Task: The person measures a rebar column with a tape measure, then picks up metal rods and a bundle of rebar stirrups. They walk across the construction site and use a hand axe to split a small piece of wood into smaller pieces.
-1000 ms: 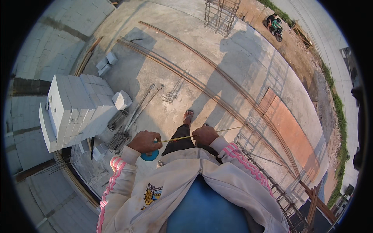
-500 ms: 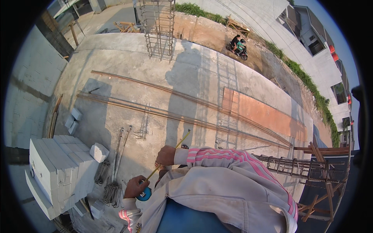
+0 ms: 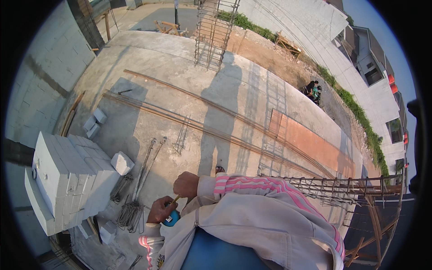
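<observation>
A blue tape measure (image 3: 172,219) sits in my left hand (image 3: 159,210), whose fingers are wrapped round its case. A short piece of yellow tape blade (image 3: 177,198) spans the small gap from the case to my right hand (image 3: 186,185). My right hand is closed at the blade's upper end, knuckles up, and its fingertips are hidden. Both hands are close together in front of my jacket, above the concrete floor.
White blocks (image 3: 74,173) are stacked at left, beside bent steel stirrups (image 3: 130,216) and two metal rods (image 3: 150,162). Long steel bars (image 3: 193,123) cross the floor towards an orange-brown board (image 3: 310,141). A rebar column (image 3: 216,36) stands ahead; a rebar cage (image 3: 324,186) lies right. Two people ride a motorcycle (image 3: 315,96) beyond.
My hands have come closer together, and the blade stretch beyond my right hand no longer shows. The view has shifted left; the motorcycle has moved right along the dirt track.
</observation>
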Motion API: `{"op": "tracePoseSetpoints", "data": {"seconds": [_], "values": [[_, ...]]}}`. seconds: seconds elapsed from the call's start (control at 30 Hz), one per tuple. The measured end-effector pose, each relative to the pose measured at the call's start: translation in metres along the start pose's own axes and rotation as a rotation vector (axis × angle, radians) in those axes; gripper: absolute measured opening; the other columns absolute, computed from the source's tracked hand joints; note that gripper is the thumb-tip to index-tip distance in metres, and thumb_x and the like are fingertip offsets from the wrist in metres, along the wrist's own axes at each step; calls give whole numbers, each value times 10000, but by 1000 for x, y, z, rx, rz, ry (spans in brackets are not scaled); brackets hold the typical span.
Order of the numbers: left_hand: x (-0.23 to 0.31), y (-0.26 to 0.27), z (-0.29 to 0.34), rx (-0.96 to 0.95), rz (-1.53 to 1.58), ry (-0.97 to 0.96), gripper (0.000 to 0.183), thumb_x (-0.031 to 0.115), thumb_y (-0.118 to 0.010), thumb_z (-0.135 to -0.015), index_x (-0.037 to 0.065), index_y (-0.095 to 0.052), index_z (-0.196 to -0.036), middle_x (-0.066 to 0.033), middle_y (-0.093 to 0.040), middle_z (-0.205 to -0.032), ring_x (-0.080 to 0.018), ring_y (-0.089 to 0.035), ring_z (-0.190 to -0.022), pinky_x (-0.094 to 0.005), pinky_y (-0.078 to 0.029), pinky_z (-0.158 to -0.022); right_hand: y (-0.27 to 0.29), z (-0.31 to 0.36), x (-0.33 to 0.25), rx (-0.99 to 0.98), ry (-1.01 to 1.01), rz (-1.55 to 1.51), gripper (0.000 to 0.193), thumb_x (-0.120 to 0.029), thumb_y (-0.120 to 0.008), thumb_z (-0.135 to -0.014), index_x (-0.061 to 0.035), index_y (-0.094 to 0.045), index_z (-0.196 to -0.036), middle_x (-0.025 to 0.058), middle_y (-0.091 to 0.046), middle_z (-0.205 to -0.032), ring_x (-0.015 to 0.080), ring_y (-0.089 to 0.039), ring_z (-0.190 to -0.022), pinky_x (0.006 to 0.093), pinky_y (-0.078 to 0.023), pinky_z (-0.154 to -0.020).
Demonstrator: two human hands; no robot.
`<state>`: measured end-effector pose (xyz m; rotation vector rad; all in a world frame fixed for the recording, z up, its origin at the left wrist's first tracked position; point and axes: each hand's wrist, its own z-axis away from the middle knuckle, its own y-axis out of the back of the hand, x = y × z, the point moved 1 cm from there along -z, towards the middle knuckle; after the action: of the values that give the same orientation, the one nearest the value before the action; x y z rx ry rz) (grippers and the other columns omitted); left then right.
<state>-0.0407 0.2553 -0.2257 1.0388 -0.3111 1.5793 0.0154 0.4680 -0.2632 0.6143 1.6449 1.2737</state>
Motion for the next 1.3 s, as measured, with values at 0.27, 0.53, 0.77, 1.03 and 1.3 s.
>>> {"op": "tracePoseSetpoints", "data": {"seconds": [0.27, 0.53, 0.77, 1.03, 1.3], "values": [[-29, 10, 31, 79, 110, 48, 394, 399, -701, -879, 36, -744, -1026, -118, -703, -840, -242, -646, -761, -387, -505, -703, 56, -28, -7, -270, 58, -275, 235, -358, -638, -887, -152, -749, -886, 83, -719, -875, 300, -712, -847, 455, -557, -757], [-42, 3, 26, 220, 348, 87, 499, 459, -763, -837, 36, -719, -1098, -148, -731, -961, -261, -682, -882, -388, -533, -782, 32, -71, -13, -369, 154, -506, 186, -264, -650, -882, -81, -677, -910, 154, -705, -861, 380, -681, -850, 509, -526, -761], [-42, -7, 9, 315, 495, 58, 742, 568, -800, -860, 30, -613, -1335, -151, -700, -1195, -266, -643, -1127, -394, -492, -992, 34, -89, 9, -463, 237, -551, 279, -275, -668, -921, -115, -681, -1150, 167, -732, -997, 403, -697, -934, 500, -544, -787], [-61, -26, 3, 500, 881, -127, 662, 533, -740, -934, 27, -610, -1342, -135, -681, -1222, -252, -626, -1145, -374, -470, -1024, 1, -113, 19, -637, 280, -759, 367, -150, -708, -940, 9, -650, -1265, 154, -725, -965, 273, -713, -899, 360, -563, -830], [-111, -6, 18, 418, 781, 109, 735, 623, -712, -903, 50, -606, -1350, -124, -612, -1291, -266, -562, -1230, -399, -412, -1084, -17, -163, 116, -278, -711, -1626, 213, -215, -604, -1041, -21, -688, -1062, 57, -646, -823, 114, -557, -617, 258, -421, -492]]}}
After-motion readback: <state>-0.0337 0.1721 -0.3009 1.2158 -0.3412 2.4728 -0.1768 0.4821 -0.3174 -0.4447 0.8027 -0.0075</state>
